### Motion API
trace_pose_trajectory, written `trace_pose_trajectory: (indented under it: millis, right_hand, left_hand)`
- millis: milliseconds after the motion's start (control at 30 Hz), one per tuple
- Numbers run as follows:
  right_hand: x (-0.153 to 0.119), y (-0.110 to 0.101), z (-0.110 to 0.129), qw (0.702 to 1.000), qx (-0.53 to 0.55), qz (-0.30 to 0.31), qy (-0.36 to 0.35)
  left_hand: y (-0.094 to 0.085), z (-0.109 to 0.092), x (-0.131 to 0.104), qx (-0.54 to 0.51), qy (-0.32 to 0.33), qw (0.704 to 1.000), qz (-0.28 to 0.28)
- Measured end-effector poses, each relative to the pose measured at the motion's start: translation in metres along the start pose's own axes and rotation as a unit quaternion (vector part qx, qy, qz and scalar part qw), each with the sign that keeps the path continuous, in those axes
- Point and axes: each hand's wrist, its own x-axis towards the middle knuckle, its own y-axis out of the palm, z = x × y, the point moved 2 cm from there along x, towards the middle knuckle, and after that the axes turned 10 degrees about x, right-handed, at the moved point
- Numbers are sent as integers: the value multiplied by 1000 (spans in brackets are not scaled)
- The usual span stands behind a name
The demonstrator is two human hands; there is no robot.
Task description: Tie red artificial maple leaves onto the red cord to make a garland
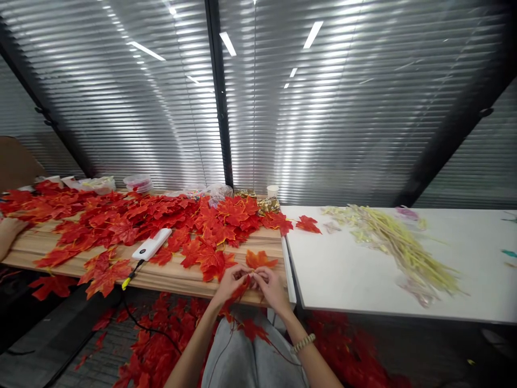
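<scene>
My left hand (234, 281) and my right hand (268, 283) meet at the front edge of the wooden table, fingertips pinched close together. Between them is a red artificial maple leaf (241, 291), pinched near its stem end; the exact grip is too small to make out. An orange-red maple leaf (260, 260) lies on the table just beyond my fingers. Below my hands, another red leaf (253, 330) hangs over my lap on a thin dark string (278, 351). A large heap of red maple leaves (161, 213) spreads over the table to the left.
A white power bank (152, 244) with a cable lies among the leaves. On the white table (331, 291) at right is a bundle of yellow stems (404, 242). A paper cup (272, 191) stands at the back. Another person's hand (11, 229) rests far left. Leaves cover the floor.
</scene>
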Motion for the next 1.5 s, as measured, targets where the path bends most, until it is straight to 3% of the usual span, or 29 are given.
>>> trace_pose_trajectory:
  millis: [1500]
  right_hand:
    - [0, 0, 0, 1000, 7, 14, -1]
  left_hand:
    - [0, -4, 0, 25, 0, 1000, -6]
